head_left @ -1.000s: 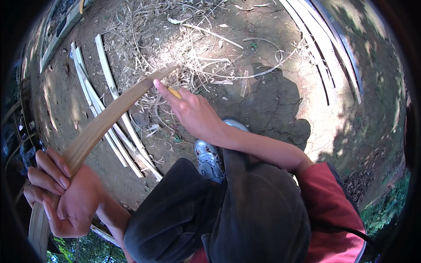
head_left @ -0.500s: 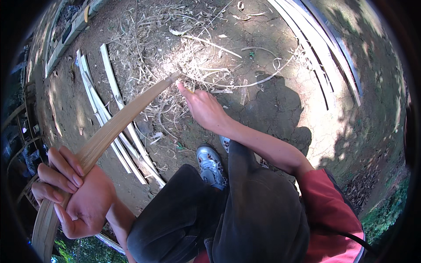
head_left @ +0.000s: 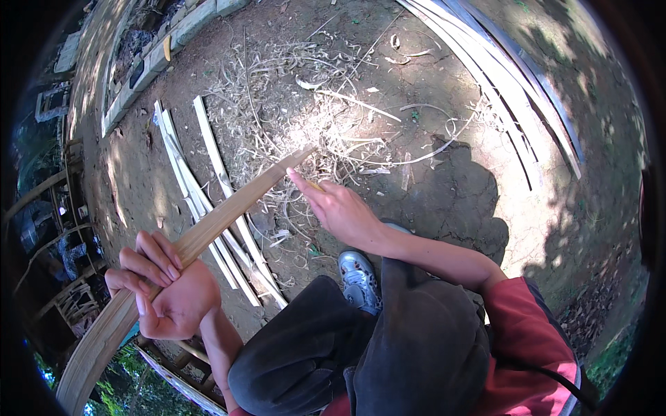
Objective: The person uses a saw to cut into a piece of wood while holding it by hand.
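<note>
A long, pale bamboo strip point(head_left: 243, 202) slants from the lower left up toward the middle, its narrow far end over the shavings. My left hand point(head_left: 182, 301) is closed on its nearer part, fingers curled over it and palm turned up. My right hand point(head_left: 347, 216) is below the strip's far end, its index finger stretched forward and the fingertip at the underside edge. The other fingers are bent around something with a yellowish bit point(head_left: 316, 186) showing; most of it is hidden, so I cannot tell what it is.
Curly shavings point(head_left: 277, 69) litter the ground ahead. Several pale strips point(head_left: 218, 163) lie to the left, and longer ones point(head_left: 485, 66) at the far right. A low masonry edge point(head_left: 142, 80) runs along the upper left. My knees and a shoe point(head_left: 359, 281) are below my hands.
The view has shifted, so the ground things appear farther right and lower. My left hand is nearer the strip's far end, and my right fingertip sits slightly farther back from that end.
</note>
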### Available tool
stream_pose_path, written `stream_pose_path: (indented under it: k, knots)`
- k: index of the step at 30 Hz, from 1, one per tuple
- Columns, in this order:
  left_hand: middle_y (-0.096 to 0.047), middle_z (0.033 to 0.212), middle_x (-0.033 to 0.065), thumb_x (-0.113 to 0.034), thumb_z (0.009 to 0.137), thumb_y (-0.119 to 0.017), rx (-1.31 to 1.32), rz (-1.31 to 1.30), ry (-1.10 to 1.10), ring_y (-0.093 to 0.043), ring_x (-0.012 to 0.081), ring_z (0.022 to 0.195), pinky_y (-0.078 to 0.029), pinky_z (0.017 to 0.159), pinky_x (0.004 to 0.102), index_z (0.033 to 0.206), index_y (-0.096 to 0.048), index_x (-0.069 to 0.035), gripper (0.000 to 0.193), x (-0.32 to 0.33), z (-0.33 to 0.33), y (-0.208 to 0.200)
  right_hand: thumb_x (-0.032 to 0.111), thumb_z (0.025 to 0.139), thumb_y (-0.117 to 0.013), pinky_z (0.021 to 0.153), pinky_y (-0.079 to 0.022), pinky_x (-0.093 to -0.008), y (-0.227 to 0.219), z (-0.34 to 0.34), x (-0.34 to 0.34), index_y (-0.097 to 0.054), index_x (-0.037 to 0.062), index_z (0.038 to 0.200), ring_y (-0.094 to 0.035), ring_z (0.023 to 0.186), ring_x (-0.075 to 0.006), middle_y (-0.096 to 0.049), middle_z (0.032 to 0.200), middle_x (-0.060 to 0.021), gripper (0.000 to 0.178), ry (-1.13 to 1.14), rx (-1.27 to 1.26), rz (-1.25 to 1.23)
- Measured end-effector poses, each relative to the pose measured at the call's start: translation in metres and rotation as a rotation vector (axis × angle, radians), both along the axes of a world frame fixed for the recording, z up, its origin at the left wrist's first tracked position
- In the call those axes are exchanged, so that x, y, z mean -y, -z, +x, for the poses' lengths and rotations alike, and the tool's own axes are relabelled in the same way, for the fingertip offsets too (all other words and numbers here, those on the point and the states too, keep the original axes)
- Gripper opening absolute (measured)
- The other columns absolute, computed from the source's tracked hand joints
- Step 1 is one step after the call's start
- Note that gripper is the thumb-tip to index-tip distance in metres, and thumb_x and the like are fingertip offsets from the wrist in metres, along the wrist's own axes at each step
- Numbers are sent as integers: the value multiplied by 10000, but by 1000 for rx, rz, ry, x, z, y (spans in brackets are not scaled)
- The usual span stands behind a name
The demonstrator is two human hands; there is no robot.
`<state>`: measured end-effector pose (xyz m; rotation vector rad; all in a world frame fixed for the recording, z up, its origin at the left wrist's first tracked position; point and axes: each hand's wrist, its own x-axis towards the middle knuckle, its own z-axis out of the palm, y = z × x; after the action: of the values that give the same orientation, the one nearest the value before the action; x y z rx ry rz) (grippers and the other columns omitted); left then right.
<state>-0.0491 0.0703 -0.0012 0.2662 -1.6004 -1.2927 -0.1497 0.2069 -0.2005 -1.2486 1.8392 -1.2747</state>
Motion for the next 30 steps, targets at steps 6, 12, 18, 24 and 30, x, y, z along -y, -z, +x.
stream_pose_path:
  k: [6,12,18,24,30]
  knots:
    - [-351,619,13,-264,817,-524,10,-15,11,-343,110,547,-322,551,241,789,-359,-135,212,4,3,3,-87,872,-477,601,-563,-450,60,-8,10,-364,11,1493,-631,639,-305,-587,690,-169,639,19,-35,155]
    - [-328,618,15,-238,812,-512,-22,-19,-60,-329,113,533,-316,510,235,785,-325,-131,217,10,10,6,-92,857,-485,599,-565,-444,-4,5,3,-306,107,1541,-656,657,-305,-578,763,-179,735,-26,-99,5]
    - [-304,614,13,-209,795,-507,-14,-42,-65,-328,117,541,-304,500,235,783,-304,-119,223,0,7,6,-144,818,-463,604,-584,-451,60,8,3,-263,123,1557,-669,687,-317,-594,843,-216,811,54,-187,201]
    - [-303,598,17,-181,765,-506,-45,-22,-105,-301,121,516,-305,474,236,753,-312,-129,202,-5,-8,2,18,901,-557,651,-555,-466,28,1,7,-302,145,1544,-647,701,-346,-600,808,-214,703,6,-78,123]
    - [-307,587,19,-167,766,-501,-38,-14,-77,-288,119,508,-303,458,230,735,-314,-134,193,-4,-8,1,27,906,-559,640,-556,-471,28,5,9,-311,148,1539,-639,665,-347,-606,833,-209,690,65,-107,99]
